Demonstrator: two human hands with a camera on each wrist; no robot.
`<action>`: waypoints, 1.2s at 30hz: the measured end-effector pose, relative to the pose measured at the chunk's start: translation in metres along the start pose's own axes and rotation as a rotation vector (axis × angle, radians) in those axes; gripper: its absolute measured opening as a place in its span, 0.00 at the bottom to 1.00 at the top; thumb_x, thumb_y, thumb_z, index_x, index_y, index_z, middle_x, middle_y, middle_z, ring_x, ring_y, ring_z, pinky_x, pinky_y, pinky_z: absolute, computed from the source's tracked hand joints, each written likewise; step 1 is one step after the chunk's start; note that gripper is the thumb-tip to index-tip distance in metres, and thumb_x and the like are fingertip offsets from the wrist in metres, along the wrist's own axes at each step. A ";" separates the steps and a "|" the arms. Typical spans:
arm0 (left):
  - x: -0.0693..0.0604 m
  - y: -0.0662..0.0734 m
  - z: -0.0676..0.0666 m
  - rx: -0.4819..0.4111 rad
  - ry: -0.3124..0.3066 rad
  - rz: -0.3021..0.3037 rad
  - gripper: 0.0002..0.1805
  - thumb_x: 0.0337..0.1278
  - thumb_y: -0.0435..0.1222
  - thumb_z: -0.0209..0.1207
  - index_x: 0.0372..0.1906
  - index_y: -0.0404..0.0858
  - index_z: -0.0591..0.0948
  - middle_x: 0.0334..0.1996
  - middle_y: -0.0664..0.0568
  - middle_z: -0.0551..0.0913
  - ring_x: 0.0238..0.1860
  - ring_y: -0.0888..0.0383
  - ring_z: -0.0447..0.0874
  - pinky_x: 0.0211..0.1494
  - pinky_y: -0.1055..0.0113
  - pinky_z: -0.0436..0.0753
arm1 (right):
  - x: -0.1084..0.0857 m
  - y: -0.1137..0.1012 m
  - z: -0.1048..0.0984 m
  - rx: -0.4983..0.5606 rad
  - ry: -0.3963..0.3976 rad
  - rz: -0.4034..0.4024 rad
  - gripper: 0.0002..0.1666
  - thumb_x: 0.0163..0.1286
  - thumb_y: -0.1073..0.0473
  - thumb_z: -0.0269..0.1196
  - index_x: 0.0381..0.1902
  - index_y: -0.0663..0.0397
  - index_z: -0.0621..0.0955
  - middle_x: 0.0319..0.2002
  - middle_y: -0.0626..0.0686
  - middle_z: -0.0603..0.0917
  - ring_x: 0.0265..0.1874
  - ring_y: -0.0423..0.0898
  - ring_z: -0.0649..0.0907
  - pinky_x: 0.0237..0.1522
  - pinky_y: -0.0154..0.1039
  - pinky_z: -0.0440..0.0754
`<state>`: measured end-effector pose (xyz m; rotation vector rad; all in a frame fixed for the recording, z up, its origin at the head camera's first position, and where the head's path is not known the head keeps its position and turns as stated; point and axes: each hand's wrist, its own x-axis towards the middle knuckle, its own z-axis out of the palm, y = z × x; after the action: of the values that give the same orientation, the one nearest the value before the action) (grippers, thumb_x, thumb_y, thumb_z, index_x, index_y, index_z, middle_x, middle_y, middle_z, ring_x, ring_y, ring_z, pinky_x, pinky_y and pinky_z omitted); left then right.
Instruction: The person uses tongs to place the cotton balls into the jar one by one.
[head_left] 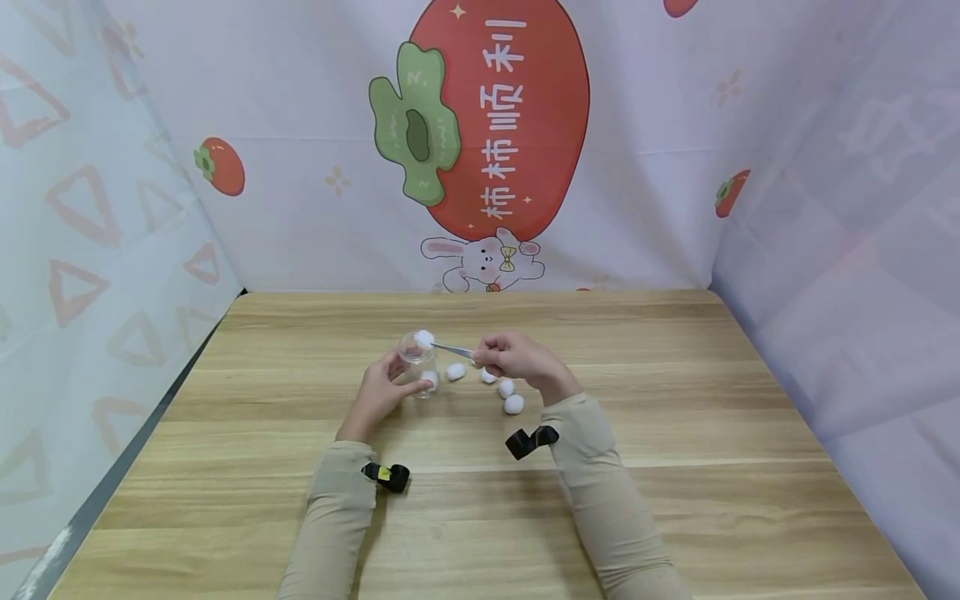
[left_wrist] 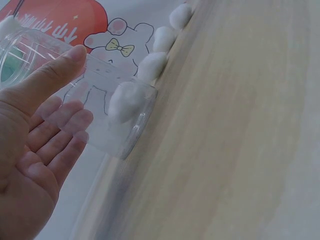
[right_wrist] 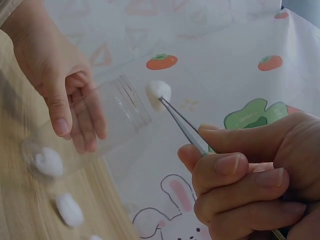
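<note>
My left hand (head_left: 381, 390) holds an upright clear plastic jar (left_wrist: 102, 127) round its side, thumb on one side and fingers on the other. One cotton ball (right_wrist: 49, 161) lies at the bottom of the jar. With my right hand (head_left: 519, 358) I grip metal tweezers (right_wrist: 186, 127), whose tips pinch another cotton ball (right_wrist: 158, 92). That ball is just above the jar's open mouth, as the right wrist view shows. Several loose cotton balls (head_left: 513, 404) lie on the table to the right of the jar, some below my right hand.
The wood-grain table (head_left: 465, 533) reaches back to a printed cloth backdrop (head_left: 300, 225) with persimmons and a rabbit. Cloth walls (head_left: 840, 250) stand at both sides. A black wrist camera (head_left: 531, 442) is strapped to each sleeve.
</note>
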<state>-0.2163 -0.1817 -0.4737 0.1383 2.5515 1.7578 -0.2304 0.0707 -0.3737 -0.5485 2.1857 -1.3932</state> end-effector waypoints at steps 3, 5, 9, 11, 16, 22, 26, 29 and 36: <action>0.000 0.000 0.000 -0.003 0.003 0.004 0.40 0.46 0.36 0.72 0.66 0.32 0.68 0.67 0.35 0.71 0.69 0.41 0.70 0.75 0.53 0.71 | 0.001 0.000 0.002 0.010 -0.002 -0.001 0.13 0.73 0.64 0.53 0.28 0.68 0.73 0.15 0.45 0.67 0.17 0.39 0.66 0.21 0.27 0.63; 0.000 0.000 0.000 -0.008 0.004 0.005 0.40 0.46 0.35 0.72 0.66 0.32 0.68 0.66 0.35 0.72 0.69 0.42 0.70 0.75 0.54 0.71 | 0.002 0.001 0.002 0.014 -0.005 -0.001 0.14 0.73 0.65 0.53 0.28 0.69 0.72 0.15 0.45 0.67 0.17 0.39 0.66 0.21 0.27 0.63; 0.000 0.000 0.000 0.000 0.001 0.016 0.40 0.46 0.35 0.72 0.66 0.31 0.68 0.66 0.35 0.72 0.69 0.41 0.70 0.75 0.53 0.71 | 0.003 0.002 0.003 0.020 -0.008 0.007 0.14 0.73 0.65 0.53 0.29 0.71 0.71 0.16 0.45 0.68 0.17 0.39 0.67 0.22 0.28 0.64; 0.000 0.000 0.000 0.009 -0.001 0.020 0.40 0.46 0.36 0.72 0.66 0.31 0.68 0.66 0.35 0.72 0.69 0.41 0.71 0.75 0.53 0.72 | 0.004 0.003 0.004 0.026 -0.010 0.007 0.14 0.73 0.65 0.53 0.28 0.70 0.71 0.16 0.45 0.68 0.17 0.39 0.66 0.21 0.28 0.64; 0.000 0.000 -0.001 0.026 -0.005 0.017 0.42 0.45 0.38 0.72 0.67 0.32 0.67 0.66 0.36 0.72 0.69 0.42 0.71 0.75 0.54 0.71 | 0.005 0.003 0.004 0.038 -0.012 0.015 0.14 0.73 0.65 0.53 0.25 0.63 0.72 0.16 0.45 0.67 0.17 0.39 0.66 0.21 0.28 0.63; -0.001 0.001 -0.002 0.025 -0.008 0.015 0.44 0.44 0.40 0.73 0.68 0.32 0.66 0.67 0.36 0.72 0.69 0.42 0.70 0.75 0.53 0.71 | 0.007 0.003 0.005 0.040 -0.004 0.024 0.14 0.73 0.64 0.53 0.25 0.61 0.72 0.15 0.45 0.67 0.17 0.39 0.66 0.21 0.28 0.63; -0.001 0.000 -0.002 0.025 -0.014 0.020 0.44 0.44 0.40 0.73 0.68 0.32 0.66 0.67 0.36 0.71 0.69 0.42 0.70 0.75 0.53 0.71 | 0.007 0.004 0.006 0.048 0.005 0.040 0.15 0.72 0.64 0.54 0.23 0.56 0.71 0.15 0.45 0.68 0.17 0.39 0.66 0.21 0.28 0.63; -0.001 0.000 -0.002 0.022 -0.013 0.019 0.44 0.44 0.40 0.73 0.68 0.33 0.66 0.67 0.37 0.71 0.69 0.42 0.70 0.75 0.53 0.71 | 0.008 0.005 0.007 0.055 0.003 0.048 0.16 0.73 0.63 0.54 0.21 0.54 0.70 0.15 0.45 0.68 0.17 0.39 0.66 0.20 0.27 0.62; 0.000 0.000 -0.001 0.009 -0.007 0.002 0.43 0.44 0.39 0.73 0.68 0.34 0.67 0.67 0.37 0.71 0.69 0.43 0.70 0.75 0.54 0.71 | 0.008 0.004 0.007 0.059 -0.002 0.055 0.15 0.72 0.63 0.54 0.23 0.56 0.71 0.15 0.45 0.68 0.16 0.38 0.65 0.19 0.27 0.59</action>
<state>-0.2166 -0.1829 -0.4732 0.1467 2.5556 1.7441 -0.2330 0.0626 -0.3809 -0.4640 2.1345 -1.4231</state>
